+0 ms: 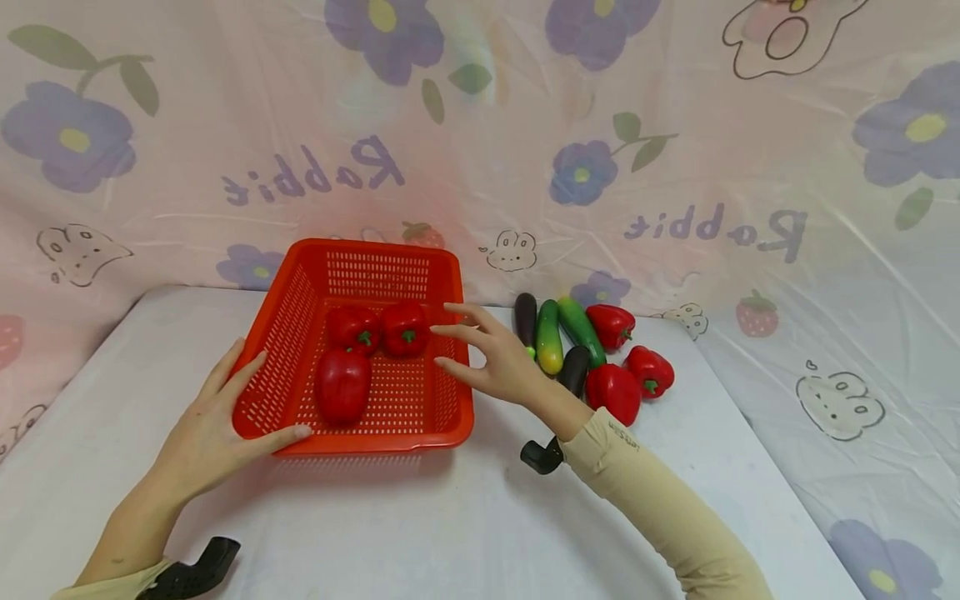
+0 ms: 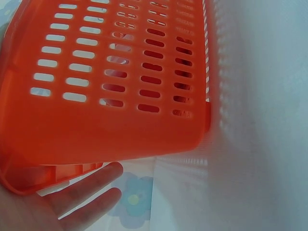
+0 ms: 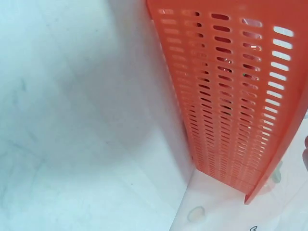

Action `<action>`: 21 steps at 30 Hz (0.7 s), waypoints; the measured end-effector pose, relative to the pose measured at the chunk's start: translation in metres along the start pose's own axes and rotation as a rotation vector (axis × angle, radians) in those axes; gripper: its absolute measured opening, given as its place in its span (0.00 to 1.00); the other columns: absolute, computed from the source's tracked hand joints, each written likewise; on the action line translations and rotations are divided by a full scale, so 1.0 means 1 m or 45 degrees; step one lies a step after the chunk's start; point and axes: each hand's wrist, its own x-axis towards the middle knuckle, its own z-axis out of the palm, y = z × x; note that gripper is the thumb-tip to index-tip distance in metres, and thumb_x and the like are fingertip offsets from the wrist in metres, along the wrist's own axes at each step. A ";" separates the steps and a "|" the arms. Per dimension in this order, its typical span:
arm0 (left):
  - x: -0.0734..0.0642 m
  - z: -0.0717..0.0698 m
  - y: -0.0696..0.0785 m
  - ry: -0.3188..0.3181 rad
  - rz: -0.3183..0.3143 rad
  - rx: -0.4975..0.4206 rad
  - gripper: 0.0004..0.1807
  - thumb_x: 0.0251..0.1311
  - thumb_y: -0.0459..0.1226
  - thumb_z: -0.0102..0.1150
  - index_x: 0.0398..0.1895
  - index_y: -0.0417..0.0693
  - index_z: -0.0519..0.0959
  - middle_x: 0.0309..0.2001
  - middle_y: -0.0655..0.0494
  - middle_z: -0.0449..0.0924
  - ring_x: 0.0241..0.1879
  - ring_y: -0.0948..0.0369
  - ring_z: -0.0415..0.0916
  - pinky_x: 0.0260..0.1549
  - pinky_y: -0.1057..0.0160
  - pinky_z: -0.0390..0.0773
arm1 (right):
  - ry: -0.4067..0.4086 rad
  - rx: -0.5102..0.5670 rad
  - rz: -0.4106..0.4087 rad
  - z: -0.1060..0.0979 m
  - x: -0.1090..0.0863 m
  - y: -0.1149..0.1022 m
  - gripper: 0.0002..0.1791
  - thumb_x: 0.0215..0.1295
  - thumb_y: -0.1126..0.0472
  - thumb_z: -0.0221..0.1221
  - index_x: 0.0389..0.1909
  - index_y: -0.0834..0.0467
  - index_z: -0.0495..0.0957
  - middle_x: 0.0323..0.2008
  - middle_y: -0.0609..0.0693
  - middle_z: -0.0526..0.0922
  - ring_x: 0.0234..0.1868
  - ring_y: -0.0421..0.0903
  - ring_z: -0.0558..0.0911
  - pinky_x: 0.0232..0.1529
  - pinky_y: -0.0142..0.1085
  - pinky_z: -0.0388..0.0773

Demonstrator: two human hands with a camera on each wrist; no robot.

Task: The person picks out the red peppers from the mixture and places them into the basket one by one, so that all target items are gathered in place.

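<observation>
A red plastic basket (image 1: 442, 437) with slotted walls stands left of centre on the white table. Inside it lie three red bell peppers: a back left one (image 1: 352, 327), a back right one (image 1: 406, 329) and a front one (image 1: 342, 387). My left hand (image 1: 206, 437) spans the basket's front left corner, its fingers fairly straight along the left side and its thumb on the front rim. In the left wrist view two extended fingers (image 2: 91, 197) show past the rim. My right hand (image 1: 498, 354) reaches over the right rim with fingers spread and nothing between them.
Right of the basket lie two green cucumbers or zucchini (image 1: 551, 337), two dark eggplants (image 1: 526, 321) and three more red bell peppers (image 1: 613, 393), partly behind my right forearm. A patterned cloth (image 1: 465, 192) hangs behind the table (image 1: 480, 517). Dark wrist mounts (image 1: 197, 571) sit at both wrists.
</observation>
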 end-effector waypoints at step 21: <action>0.000 0.000 -0.002 -0.010 0.004 -0.010 0.59 0.45 0.57 0.70 0.76 0.45 0.50 0.77 0.47 0.33 0.65 0.29 0.52 0.45 0.23 0.61 | 0.088 -0.130 0.035 -0.006 -0.020 0.013 0.23 0.59 0.55 0.65 0.56 0.55 0.78 0.64 0.55 0.71 0.57 0.51 0.75 0.54 0.48 0.78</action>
